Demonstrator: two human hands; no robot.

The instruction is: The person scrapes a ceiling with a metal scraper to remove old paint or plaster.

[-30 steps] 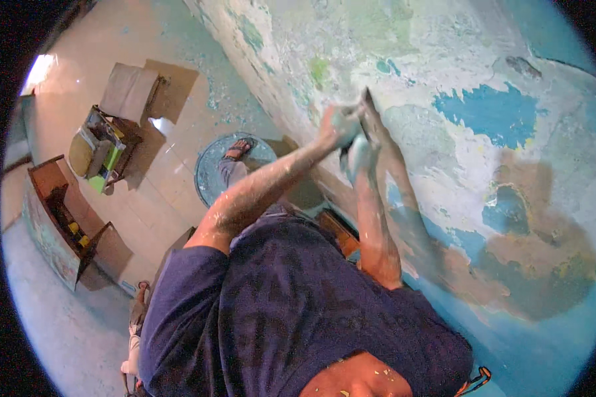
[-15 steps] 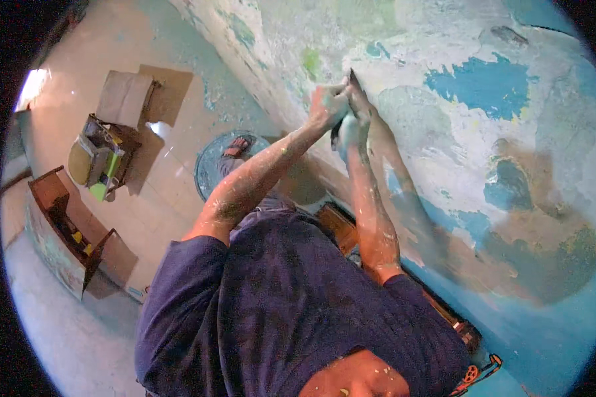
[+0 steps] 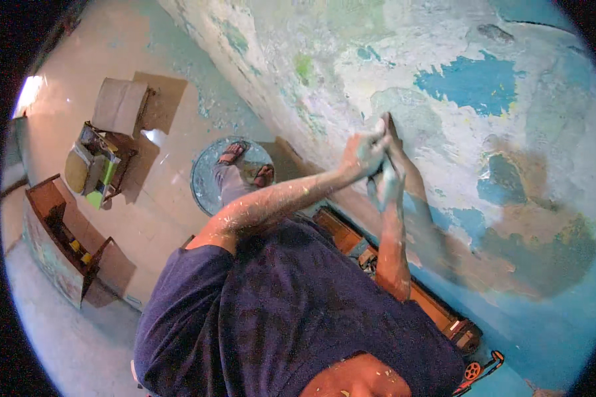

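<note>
Both of my hands are raised together against the peeling wall [image 3: 357, 79], which is patched white, pale green and blue. My left hand [image 3: 364, 156] is closed, its fingers pressed together close to the wall surface. Just below and to the right, my right hand [image 3: 389, 186] is closed too, touching the left one. Between them they grip a thin dark hand tool that looks like a scraper; the hands hide most of it. Pale dust coats both hands, and flakes stick to my forearms.
My sandalled feet stand on a round blue platform [image 3: 204, 180]. Wooden furniture [image 3: 371, 255] runs along the wall beneath my right arm. On the floor at left are a chair with items on it [image 3: 102, 162], a cloth-covered piece [image 3: 119, 106] and an open wooden cabinet [image 3: 59, 225].
Both hands have moved together down and to the right along the wall, still closed. My left forearm now lies flatter, and both feet show on the platform.
</note>
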